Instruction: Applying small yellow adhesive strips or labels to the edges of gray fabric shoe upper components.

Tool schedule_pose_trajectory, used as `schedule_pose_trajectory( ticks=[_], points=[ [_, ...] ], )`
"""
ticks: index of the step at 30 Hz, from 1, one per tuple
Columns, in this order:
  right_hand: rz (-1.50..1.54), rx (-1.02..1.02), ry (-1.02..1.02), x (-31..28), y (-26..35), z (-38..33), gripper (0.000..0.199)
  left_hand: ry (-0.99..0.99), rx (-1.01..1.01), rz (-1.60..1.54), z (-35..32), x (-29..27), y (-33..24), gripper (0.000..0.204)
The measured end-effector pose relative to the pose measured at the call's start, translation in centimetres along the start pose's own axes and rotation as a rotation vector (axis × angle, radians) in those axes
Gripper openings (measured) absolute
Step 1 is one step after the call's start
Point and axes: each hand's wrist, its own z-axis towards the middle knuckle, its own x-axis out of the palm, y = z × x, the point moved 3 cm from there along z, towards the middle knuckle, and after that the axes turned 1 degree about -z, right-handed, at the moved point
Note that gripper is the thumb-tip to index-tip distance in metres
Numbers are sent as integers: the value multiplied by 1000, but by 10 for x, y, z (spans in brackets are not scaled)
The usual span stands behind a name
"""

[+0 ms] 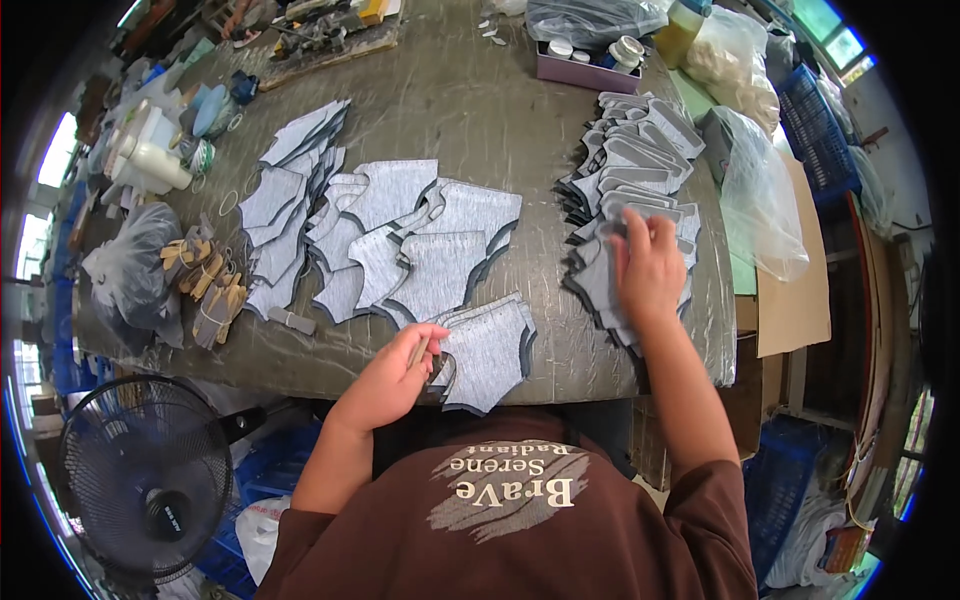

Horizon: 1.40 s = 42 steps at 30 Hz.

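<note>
My left hand (392, 372) is closed at the near table edge, its fingers pinching a small thin beige-grey strip (419, 351). Right beside it lies a small pile of grey fabric-like cut pieces (490, 355) with dark undersides, slightly over the edge. My right hand (652, 268) reaches onto a long overlapping row of similar grey cut pieces (640, 160) on the right. Its fingers are apart and touch the pieces; nothing shows held between them. More stacks of grey cut pieces (440, 265) are fanned out in the middle, with another column of cut pieces (275, 205) further left.
Bundled small strips (215, 300) lie at the left, near a clear plastic bag (135, 270) and a white bottle (155, 165). A purple box (585, 72) with jars stands at the back. Below the table's left edge is a black fan (145, 475). Plastic bags (755, 190) hang along the right.
</note>
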Motion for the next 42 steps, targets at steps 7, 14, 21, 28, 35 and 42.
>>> schedule_pose_trajectory(
  ticks=[7, 14, 21, 28, 35, 42],
  points=[
    [28, -28, -201, 16, -25, 40, 27, -198, -56, -439, -3, -1, 10, 23],
    [689, -12, 154, -39, 70, -24, 16, -92, 70, -359, -9, -1, 5, 30],
    [1328, 453, 707, -22, 128, -53, 9, -188, 566, 364, 7, 30, -30, 40],
    [1429, 527, 705, -18, 127, -60, 10, -231, 632, 506, 4, 33, -29, 56],
    [1382, 516, 636, -22, 129, -58, 8, -245, 638, 528, 3, 35, -28, 56],
    [1236, 261, 379, -25, 132, -56, 6, -202, 547, 269, 5, 37, -31, 43]
  ],
)
